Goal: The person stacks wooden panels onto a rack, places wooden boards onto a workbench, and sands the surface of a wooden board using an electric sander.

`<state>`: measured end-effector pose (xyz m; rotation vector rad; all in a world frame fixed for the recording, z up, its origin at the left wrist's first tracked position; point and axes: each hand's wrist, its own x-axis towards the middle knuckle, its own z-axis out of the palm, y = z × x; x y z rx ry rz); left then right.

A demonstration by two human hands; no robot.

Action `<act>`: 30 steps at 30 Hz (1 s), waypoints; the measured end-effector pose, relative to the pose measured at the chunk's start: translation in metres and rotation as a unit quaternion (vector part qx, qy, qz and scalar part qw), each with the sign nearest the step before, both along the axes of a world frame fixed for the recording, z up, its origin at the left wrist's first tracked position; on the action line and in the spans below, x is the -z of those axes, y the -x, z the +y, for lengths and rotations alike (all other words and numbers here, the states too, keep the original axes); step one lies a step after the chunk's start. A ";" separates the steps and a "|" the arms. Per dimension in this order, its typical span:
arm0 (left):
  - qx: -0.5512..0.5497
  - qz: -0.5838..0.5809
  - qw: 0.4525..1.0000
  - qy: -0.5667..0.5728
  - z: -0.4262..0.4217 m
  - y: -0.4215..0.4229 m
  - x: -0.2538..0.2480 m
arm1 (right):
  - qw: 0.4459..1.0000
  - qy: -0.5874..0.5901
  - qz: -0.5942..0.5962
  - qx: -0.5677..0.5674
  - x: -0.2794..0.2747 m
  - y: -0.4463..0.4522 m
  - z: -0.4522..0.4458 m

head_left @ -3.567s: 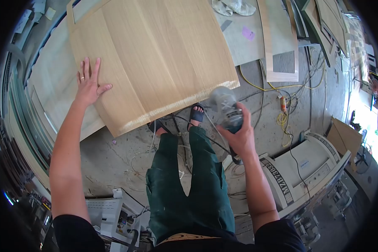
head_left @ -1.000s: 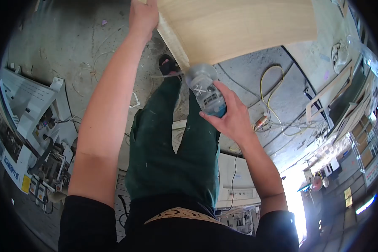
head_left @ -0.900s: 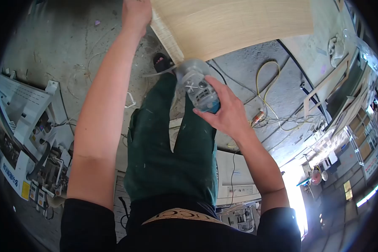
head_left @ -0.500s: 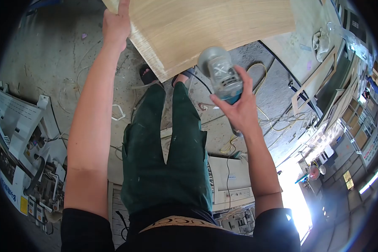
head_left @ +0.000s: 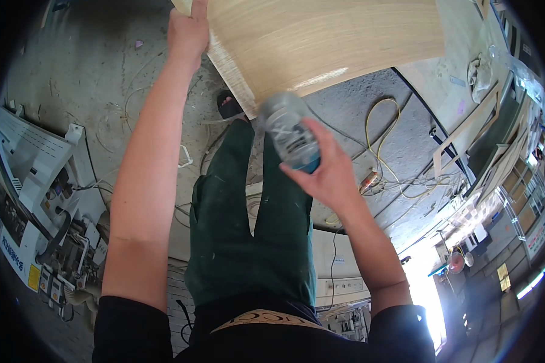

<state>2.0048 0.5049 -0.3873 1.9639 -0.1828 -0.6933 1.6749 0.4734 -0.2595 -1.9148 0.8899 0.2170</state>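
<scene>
Concrete floor (head_left: 91,78) beneath me; above it, the wooden panel (head_left: 327,42) reaches out of view at the top, its near corner pointing at my legs; round-headed power tool (head_left: 289,133), blurred, is right by that corner, contact I cannot tell; my right hand (head_left: 327,166) has thumb and fingers wrapped round its body; my left hand (head_left: 189,36) grips the panel's left edge; pale streak (head_left: 321,78) near its lower edge.

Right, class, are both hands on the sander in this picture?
No: only the right hand holds the sander, while the left hand grips the edge of the panel.
</scene>
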 end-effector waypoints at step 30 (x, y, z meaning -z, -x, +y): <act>-0.019 0.031 0.999 -0.035 -0.004 0.004 -0.008 | 0.975 -0.020 0.070 0.209 -0.011 0.019 -0.065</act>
